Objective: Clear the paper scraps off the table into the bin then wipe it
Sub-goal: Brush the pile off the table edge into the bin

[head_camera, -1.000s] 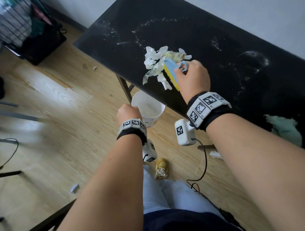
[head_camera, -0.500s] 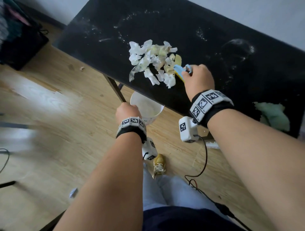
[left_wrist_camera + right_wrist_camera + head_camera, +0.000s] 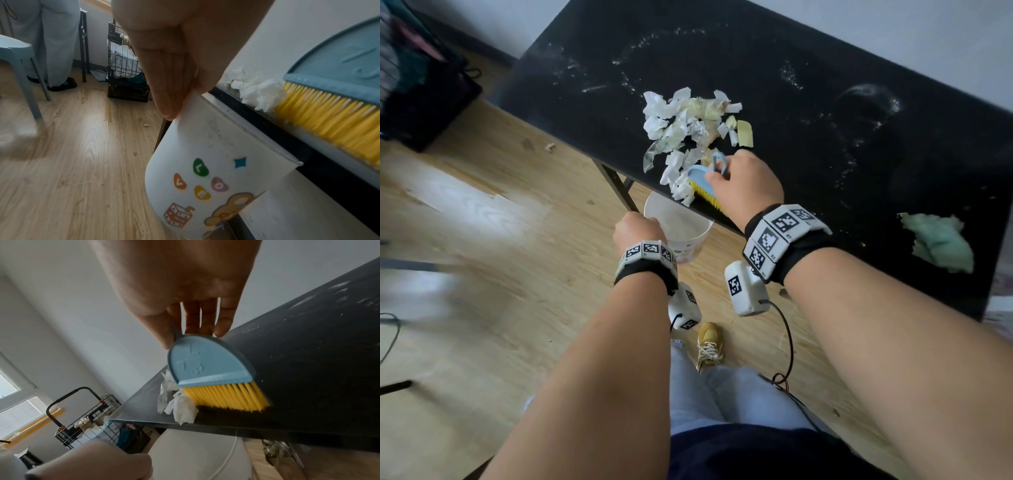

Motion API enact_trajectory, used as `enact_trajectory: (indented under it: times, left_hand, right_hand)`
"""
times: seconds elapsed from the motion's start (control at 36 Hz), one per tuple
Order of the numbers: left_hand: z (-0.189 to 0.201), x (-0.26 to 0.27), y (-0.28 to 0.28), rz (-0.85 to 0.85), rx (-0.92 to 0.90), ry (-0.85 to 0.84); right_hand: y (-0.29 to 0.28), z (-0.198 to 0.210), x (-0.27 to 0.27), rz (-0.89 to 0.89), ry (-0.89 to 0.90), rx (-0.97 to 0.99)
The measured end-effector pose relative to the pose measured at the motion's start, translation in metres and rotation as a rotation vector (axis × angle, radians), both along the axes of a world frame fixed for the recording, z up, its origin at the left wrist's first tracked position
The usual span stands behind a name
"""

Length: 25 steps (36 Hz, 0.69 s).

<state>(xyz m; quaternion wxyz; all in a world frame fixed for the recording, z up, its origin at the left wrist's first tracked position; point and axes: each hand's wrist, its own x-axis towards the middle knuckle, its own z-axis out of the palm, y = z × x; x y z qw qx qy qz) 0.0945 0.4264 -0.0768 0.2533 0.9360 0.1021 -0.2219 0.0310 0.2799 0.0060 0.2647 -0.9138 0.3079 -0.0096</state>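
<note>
A pile of white and yellowish paper scraps (image 3: 688, 133) lies on the black table (image 3: 825, 144), and its front scraps (image 3: 180, 407) sit at the table's near edge. My right hand (image 3: 743, 185) grips a small blue brush (image 3: 207, 368) with yellow bristles (image 3: 329, 116), pressed on the table just behind those scraps. My left hand (image 3: 637, 229) pinches the rim of a white bin (image 3: 681, 229) with cartoon stickers (image 3: 201, 181), held below the table edge under the scraps.
A green cloth (image 3: 941, 243) lies on the table's right end. White smears streak the tabletop. On the wooden floor I see a black wire basket (image 3: 125, 71) at the far left, a table leg (image 3: 619, 186), a grey stool (image 3: 18, 65) and a small scrap (image 3: 549, 147).
My right hand has swept the brush toward the near table edge, dragging some scraps along to the rim above the bin. My left hand keeps the bin under the edge.
</note>
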Motion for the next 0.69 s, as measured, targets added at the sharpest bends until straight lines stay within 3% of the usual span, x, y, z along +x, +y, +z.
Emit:
enact_trajectory:
  times: [0.28, 0.5, 0.69]
  left_hand:
    - [0.007, 0.002, 0.004, -0.043, 0.065, -0.019]
    - [0.004, 0.007, 0.011, -0.011, 0.044, -0.049]
    - [0.0, 0.013, 0.022, 0.015, 0.056, -0.058]
  right_hand:
    - [-0.022, 0.02, 0.004, -0.159, -0.253, -0.096]
    - [-0.032, -0.001, 0.016, -0.08, -0.082, -0.11]
    - [-0.01, -0.006, 0.016, 0.009, -0.072, -0.034]
